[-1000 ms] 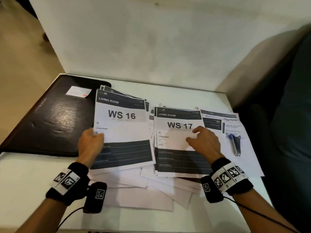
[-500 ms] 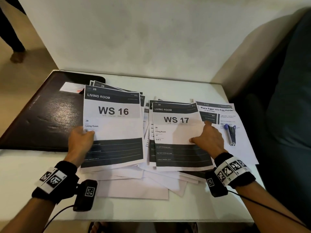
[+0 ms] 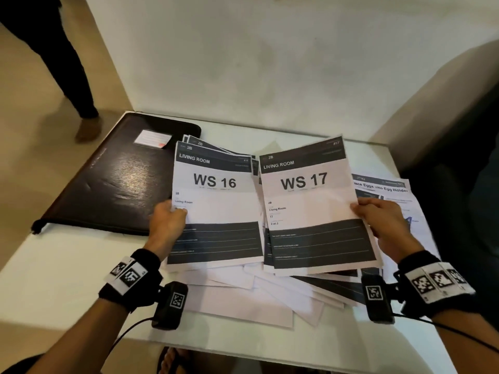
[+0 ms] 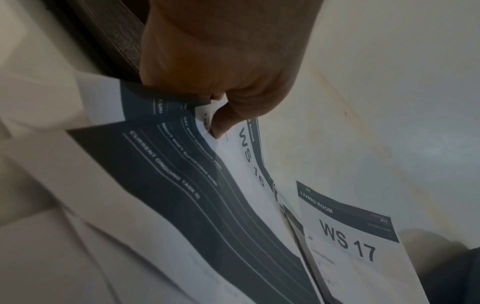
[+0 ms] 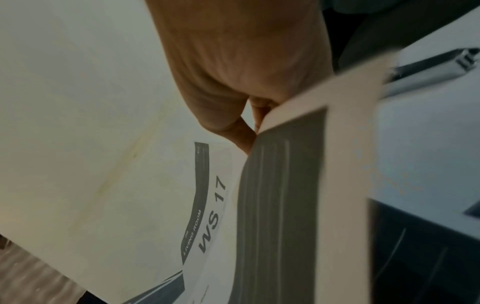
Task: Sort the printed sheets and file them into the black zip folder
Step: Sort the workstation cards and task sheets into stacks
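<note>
The black zip folder (image 3: 118, 179) lies closed at the table's far left. My left hand (image 3: 168, 220) pinches the left edge of the "WS 16" sheet (image 3: 216, 201), thumb (image 4: 221, 125) on top. My right hand (image 3: 378, 220) pinches the right edge of the "WS 17" sheet (image 3: 310, 201), which is lifted and tilted off the pile; in the right wrist view that WS 17 sheet (image 5: 215, 205) curves up beside the thumb (image 5: 241, 135). Several more printed sheets (image 3: 256, 290) lie fanned beneath both.
An "Egg Holder" sheet (image 3: 388, 187) lies at the right under my right hand. The white table (image 3: 54, 279) ends near me and on the left, with a wall behind. A person's leg and foot (image 3: 86, 128) stand on the floor beyond the folder. A dark sofa (image 3: 472, 157) borders the right.
My right hand slid from the middle of the WS 17 sheet to its right edge, took hold, and raised it. The left hand kept its hold on WS 16.
</note>
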